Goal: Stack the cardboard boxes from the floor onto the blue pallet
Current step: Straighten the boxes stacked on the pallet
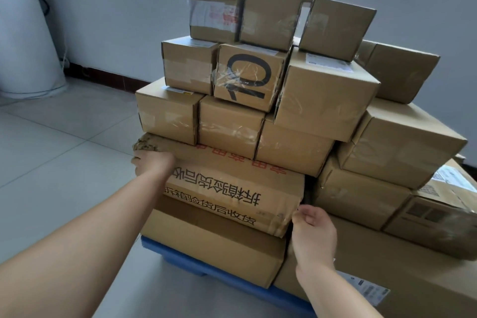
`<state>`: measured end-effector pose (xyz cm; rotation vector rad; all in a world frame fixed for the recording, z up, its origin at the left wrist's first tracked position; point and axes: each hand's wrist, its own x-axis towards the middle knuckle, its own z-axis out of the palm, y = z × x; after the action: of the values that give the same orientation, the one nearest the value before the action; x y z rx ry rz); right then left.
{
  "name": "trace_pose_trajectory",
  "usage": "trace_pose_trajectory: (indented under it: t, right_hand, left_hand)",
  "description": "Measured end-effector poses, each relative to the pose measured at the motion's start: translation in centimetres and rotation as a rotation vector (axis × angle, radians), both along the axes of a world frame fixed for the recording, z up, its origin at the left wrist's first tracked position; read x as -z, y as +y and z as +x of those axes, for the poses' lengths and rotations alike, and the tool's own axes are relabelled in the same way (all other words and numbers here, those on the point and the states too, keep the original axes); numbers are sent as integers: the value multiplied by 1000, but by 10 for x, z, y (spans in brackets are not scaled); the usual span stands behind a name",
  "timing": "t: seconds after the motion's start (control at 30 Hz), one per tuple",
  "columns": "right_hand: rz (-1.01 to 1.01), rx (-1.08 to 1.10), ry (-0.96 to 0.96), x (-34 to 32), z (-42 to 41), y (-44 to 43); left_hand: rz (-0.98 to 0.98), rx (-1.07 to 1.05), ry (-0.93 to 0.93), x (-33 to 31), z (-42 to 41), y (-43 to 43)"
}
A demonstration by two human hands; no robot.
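Observation:
A tall pile of several brown cardboard boxes stands on the blue pallet [180, 258], whose edge shows under the bottom boxes. A wide, worn box with black and red printed characters [227, 188] lies second from the bottom at the front. My left hand [151, 162] grips its far left corner, fingers wrapped round the side. My right hand [313, 230] pinches its near right corner with curled fingers. Smaller boxes rest on top of it, among them one marked with a large black "10" [247, 75].
Light floor tiles [51, 150] spread to the left of the pile. A white cylindrical appliance [23, 33] stands at the back left against the pale wall. More boxes [402, 152] crowd the right side of the pile.

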<state>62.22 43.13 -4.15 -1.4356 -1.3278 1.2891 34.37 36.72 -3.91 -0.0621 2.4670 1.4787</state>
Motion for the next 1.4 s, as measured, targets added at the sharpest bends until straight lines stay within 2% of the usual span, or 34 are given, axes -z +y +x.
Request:
trace_pose_trajectory:
  t: [0.27,0.6,0.87,1.4]
  right_hand:
    - [6,-29,-44,5,4,6]
    - [-1,-26,-58,7,0,10]
    - [-14,20,-7,9,-4,8]
    - [-24,48,108,5,8,-6]
  left_hand:
    - [104,-80,-2,9,-3,-4]
    - [108,-5,48,3,-1,-12]
    - [220,-8,5,2,-8,-18]
    - [169,-72,13,1,4,-31]
